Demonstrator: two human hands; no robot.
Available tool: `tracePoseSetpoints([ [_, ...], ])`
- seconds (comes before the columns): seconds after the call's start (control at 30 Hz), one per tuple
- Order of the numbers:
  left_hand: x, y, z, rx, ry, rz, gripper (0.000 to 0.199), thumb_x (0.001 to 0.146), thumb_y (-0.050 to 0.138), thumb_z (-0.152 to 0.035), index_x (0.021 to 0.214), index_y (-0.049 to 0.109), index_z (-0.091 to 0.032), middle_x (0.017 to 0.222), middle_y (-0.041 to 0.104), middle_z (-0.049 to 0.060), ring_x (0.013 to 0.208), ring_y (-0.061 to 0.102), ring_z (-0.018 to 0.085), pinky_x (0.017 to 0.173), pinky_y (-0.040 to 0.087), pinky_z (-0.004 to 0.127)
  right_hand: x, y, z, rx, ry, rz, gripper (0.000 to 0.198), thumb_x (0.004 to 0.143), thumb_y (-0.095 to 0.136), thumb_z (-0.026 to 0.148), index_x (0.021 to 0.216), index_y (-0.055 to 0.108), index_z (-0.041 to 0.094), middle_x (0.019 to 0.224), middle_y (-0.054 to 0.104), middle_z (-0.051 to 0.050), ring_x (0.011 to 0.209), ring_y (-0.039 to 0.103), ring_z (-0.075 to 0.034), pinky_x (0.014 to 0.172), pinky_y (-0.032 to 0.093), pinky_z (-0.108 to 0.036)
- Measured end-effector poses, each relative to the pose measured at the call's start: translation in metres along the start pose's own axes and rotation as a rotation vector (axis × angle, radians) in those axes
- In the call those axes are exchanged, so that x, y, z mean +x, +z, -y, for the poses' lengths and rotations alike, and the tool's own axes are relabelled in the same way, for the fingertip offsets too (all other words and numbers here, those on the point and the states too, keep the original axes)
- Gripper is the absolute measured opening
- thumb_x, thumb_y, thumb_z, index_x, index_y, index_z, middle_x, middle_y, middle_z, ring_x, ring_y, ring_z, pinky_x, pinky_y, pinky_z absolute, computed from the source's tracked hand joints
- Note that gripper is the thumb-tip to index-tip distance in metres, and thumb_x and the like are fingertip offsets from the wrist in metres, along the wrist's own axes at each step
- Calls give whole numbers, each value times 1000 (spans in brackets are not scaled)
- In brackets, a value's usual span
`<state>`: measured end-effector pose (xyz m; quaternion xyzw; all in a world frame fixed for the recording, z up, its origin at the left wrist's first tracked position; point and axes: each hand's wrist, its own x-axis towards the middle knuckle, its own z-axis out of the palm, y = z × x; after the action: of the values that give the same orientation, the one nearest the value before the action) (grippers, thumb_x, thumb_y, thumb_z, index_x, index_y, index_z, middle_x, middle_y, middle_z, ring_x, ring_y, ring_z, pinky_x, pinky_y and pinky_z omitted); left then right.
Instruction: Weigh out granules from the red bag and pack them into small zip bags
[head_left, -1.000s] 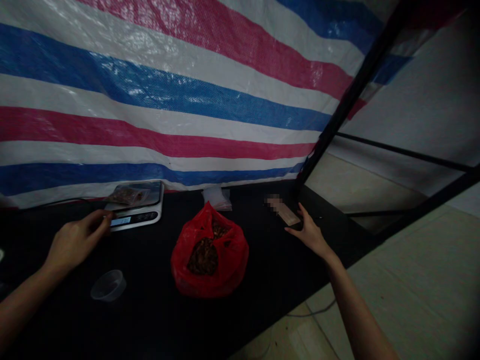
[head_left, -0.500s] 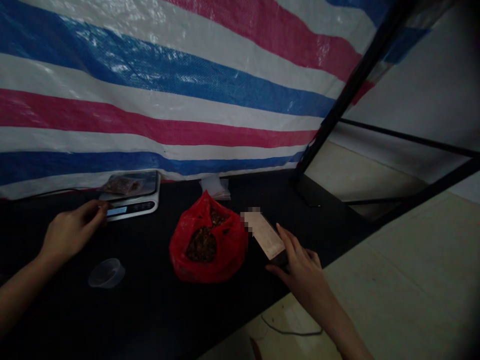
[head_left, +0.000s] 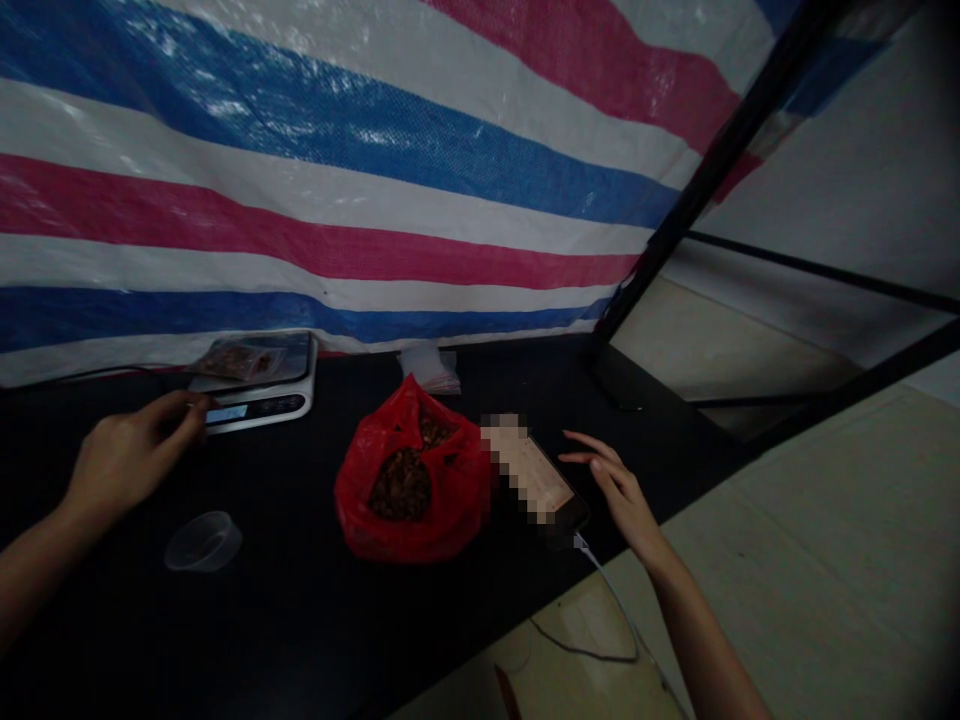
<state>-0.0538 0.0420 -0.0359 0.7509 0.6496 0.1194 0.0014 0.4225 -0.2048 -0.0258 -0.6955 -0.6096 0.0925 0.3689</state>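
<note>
My left hand [head_left: 135,445] is at the front left corner of a white kitchen scale [head_left: 289,405], thumb and fingers closed on its edge beside the lit display. On the scale's plate lies a small clear bag [head_left: 244,360] with brownish contents. My right hand [head_left: 622,495] hovers just right of a phone [head_left: 551,490], fingers apart and holding nothing. The phone lies on the black table, its lit screen partly blurred out. Between the hands sits a red plastic bag [head_left: 450,515], open at the top and showing dark brown pieces [head_left: 403,487].
A clear round plastic tub [head_left: 204,543] stands at the left front. Behind the red bag lies a stack of clear bags [head_left: 431,370]. From the phone a white cable [head_left: 615,595] runs off the table edge. Striped sheeting [head_left: 375,250] hangs behind; a black frame post [head_left: 712,170] rises at right.
My right hand has let go of the phone and drawn back to the right, and the white cable now shows. My left hand stays at the scale. The view has shifted slightly.
</note>
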Motion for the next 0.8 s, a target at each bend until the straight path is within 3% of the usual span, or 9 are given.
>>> tracePoseSetpoints([
  [0.4, -1, -3, -3, -1, -3, 16, 45, 82, 24, -49, 104, 52, -21, 79, 63, 4, 65, 57, 18, 53, 35, 22, 1, 3, -2, -64, 0, 82, 39, 85, 31, 45, 85, 67, 29, 121, 50, -1, 115, 40, -25, 98, 25, -50],
  [0.5, -2, -4, -4, 13, -4, 11, 47, 82, 24, -49, 105, 52, -20, 76, 62, 4, 63, 57, 18, 53, 35, 22, -2, 2, 0, -61, 7, 16, 36, 85, 33, 44, 89, 65, 29, 122, 50, -2, 115, 40, -26, 99, 24, -50],
  [0.57, -2, -5, -5, 5, -6, 18, 46, 82, 24, -49, 105, 52, -20, 74, 62, 4, 63, 57, 18, 52, 35, 21, -9, 4, 8, -53, 40, -67, 36, 85, 30, 44, 104, 58, 29, 123, 49, -4, 115, 41, -25, 98, 24, -50],
  [0.63, -2, -7, -7, -4, -1, 26, 46, 82, 24, -48, 106, 51, -20, 76, 63, 5, 64, 57, 18, 52, 35, 21, -20, 8, 17, -113, 109, -105, 42, 84, 32, 45, 122, 40, 31, 124, 48, -5, 116, 41, -26, 98, 19, -55],
  [0.73, -4, -10, -9, -5, 12, 31, 46, 83, 23, -48, 106, 51, -20, 78, 63, 5, 65, 58, 19, 53, 35, 22, -43, 20, 31, -321, 194, -83, 75, 72, 48, 54, 134, 11, 31, 126, 46, -8, 116, 39, -32, 93, 7, -67],
  [0.8, -4, -12, -10, -11, 30, 39, 45, 83, 23, -48, 105, 52, -21, 78, 63, 5, 66, 58, 19, 53, 35, 22, -54, 29, 36, -433, 220, -85, 90, 63, 55, 57, 135, 8, 29, 125, 46, -11, 115, 39, -35, 89, 5, -70],
])
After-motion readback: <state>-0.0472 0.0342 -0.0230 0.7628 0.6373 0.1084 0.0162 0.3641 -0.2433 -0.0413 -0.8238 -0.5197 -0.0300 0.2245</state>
